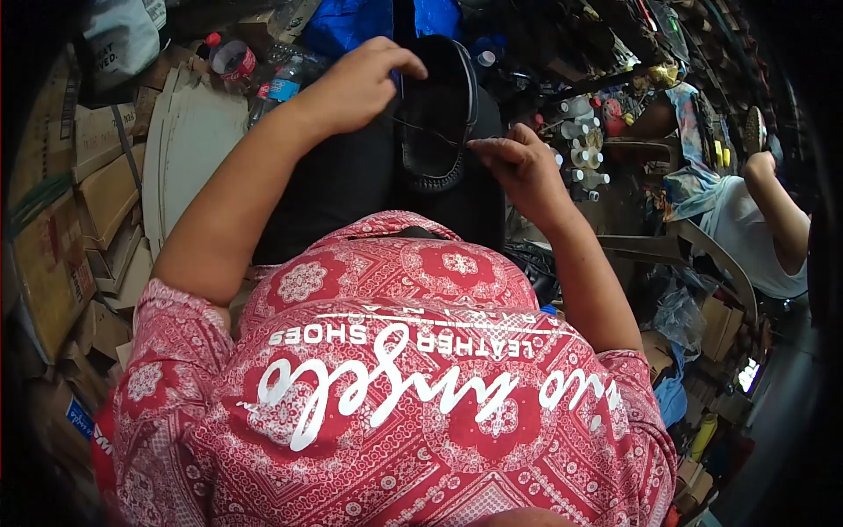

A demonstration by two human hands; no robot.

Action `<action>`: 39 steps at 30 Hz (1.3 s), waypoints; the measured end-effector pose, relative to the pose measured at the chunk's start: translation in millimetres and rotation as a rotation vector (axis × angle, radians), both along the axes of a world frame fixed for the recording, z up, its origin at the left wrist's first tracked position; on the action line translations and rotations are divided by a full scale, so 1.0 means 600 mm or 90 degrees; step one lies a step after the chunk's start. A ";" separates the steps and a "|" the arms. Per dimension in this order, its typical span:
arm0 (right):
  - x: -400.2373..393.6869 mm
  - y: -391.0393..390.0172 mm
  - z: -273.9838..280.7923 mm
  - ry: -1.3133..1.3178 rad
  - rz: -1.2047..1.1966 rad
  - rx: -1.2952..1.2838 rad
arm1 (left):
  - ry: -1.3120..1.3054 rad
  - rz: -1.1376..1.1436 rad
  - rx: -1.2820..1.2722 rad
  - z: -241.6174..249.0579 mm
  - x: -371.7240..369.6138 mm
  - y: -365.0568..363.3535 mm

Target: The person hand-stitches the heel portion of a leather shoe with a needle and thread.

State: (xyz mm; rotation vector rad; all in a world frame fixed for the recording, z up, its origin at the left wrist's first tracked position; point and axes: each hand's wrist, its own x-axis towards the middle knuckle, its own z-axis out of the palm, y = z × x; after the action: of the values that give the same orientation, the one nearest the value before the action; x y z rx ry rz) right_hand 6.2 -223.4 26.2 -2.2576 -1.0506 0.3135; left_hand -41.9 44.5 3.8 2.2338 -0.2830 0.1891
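A black shoe rests on my lap between my dark-trousered legs, its opening facing up and raised stitching at the end nearest me. A thin dark thread crosses the opening. My right hand is closed in a pinch at the shoe's right edge, with the thread running to its fingertips. On the other side, my left hand is curled above the shoe's upper left rim, index finger bent over the opening. The thread runs toward the underside of this hand; its hold there is partly hidden.
Plastic bottles lie ahead on the left, beside cardboard pieces. Several small bottles stand to the right. Further right, near a chair, another person in a light shirt raises an arm near a shoe sole.
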 end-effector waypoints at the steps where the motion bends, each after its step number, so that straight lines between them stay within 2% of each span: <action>1: -0.007 -0.002 -0.004 -0.033 -0.003 0.002 | 0.010 0.037 0.005 0.004 -0.018 0.002; 3: -0.023 -0.001 -0.012 -0.082 -0.003 -0.003 | 0.007 0.085 -0.019 -0.003 -0.050 -0.003; 5: -0.037 -0.003 -0.023 -0.183 0.003 -0.017 | 0.040 0.066 -0.052 0.013 -0.077 -0.026; 6: -0.043 -0.002 -0.027 -0.182 0.001 -0.016 | 0.074 0.048 -0.088 0.019 -0.088 -0.038; 7: -0.048 -0.002 -0.031 -0.199 -0.005 -0.025 | 0.000 0.052 -0.044 0.018 -0.093 -0.050; 8: -0.051 -0.003 -0.033 -0.216 -0.011 -0.032 | 0.000 0.050 -0.043 0.013 -0.092 -0.055; 11: -0.054 -0.005 -0.039 -0.230 -0.015 -0.026 | -0.090 0.056 0.130 -0.010 -0.091 -0.065; 12: -0.055 -0.005 -0.038 -0.231 -0.016 -0.025 | -0.091 0.055 0.131 -0.014 -0.089 -0.068; 18: -0.054 -0.007 -0.027 -0.204 -0.022 -0.026 | -0.109 0.108 0.186 -0.019 -0.082 -0.078; 20: -0.047 -0.009 -0.022 -0.046 -0.052 -0.017 | -0.079 0.070 0.110 -0.019 -0.080 -0.075; 21: -0.040 -0.011 -0.022 -0.045 -0.052 -0.016 | -0.078 0.070 0.112 -0.019 -0.078 -0.072; 23: -0.022 -0.017 -0.023 0.113 -0.048 0.030 | -0.027 0.001 -0.040 -0.020 -0.073 -0.067; 24: -0.013 -0.019 -0.023 0.112 -0.050 0.030 | -0.027 -0.001 -0.040 -0.019 -0.073 -0.065; 26: -0.001 -0.016 -0.016 0.156 -0.011 0.015 | -0.047 0.013 0.084 -0.018 -0.077 -0.061; 27: -0.002 -0.016 -0.005 0.132 -0.005 -0.010 | -0.047 0.014 0.083 -0.014 -0.082 -0.060; 28: -0.006 -0.013 0.001 0.132 -0.005 -0.011 | -0.067 0.051 0.163 -0.008 -0.089 -0.061; 29: -0.011 -0.011 0.005 0.077 0.009 -0.039 | -0.086 0.088 0.242 -0.005 -0.093 -0.061; 30: -0.013 -0.010 0.006 0.023 0.024 -0.066 | -0.085 0.088 0.242 -0.006 -0.094 -0.059; 32: -0.010 -0.011 0.002 0.066 0.017 -0.045 | -0.103 0.145 0.307 -0.008 -0.097 -0.053; 35: 0.002 -0.018 -0.012 0.127 0.009 -0.016 | -0.109 0.145 0.376 -0.009 -0.095 -0.027; 36: 0.004 -0.019 -0.015 0.146 0.011 -0.009 | -0.108 0.144 0.376 -0.002 -0.099 -0.013; 38: -0.002 -0.016 -0.009 0.140 0.003 -0.003 | 0.000 0.088 0.324 0.025 -0.108 0.028; 39: -0.005 -0.015 -0.006 0.136 -0.004 0.004 | 0.094 0.100 0.155 0.038 -0.110 0.056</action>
State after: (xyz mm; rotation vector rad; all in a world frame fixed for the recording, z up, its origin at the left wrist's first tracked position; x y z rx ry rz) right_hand 3.1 -232.6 22.6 -2.1660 -0.9317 0.5345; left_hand -108.1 77.9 26.3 2.4982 -0.0520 0.0758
